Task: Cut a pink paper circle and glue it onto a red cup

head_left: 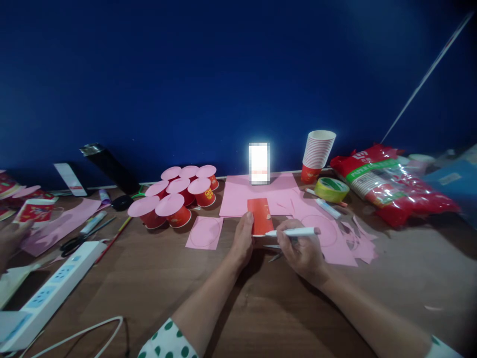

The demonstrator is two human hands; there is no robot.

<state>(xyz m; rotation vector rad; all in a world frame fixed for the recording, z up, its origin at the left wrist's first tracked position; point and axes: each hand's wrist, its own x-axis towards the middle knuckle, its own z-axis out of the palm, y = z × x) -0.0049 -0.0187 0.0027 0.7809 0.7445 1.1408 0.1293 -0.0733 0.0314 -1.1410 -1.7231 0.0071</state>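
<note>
Just in front of me, my left hand (243, 238) grips a red paper cup (262, 217) with its white rim toward me. A white marker (298, 231) is pinched in the fingers of my right hand (301, 251). Its left end is at the cup's lower right side; I cannot tell whether it touches. Partly hidden by my right hand, scissors (275, 252) lie on the table. Behind the cup are pink paper sheets (238, 196). To its left lies a pink square with a drawn circle (204, 232), and to its right pink paper scraps (335, 243).
Several red cups topped with pink discs (171, 204) stand left. A lit phone (259, 163) leans on the wall. At right are a stack of cups (318, 154), yellow tape (331, 190) and a red bag (391, 184). A power strip (52, 293) and another person's hand (13, 238) are at left.
</note>
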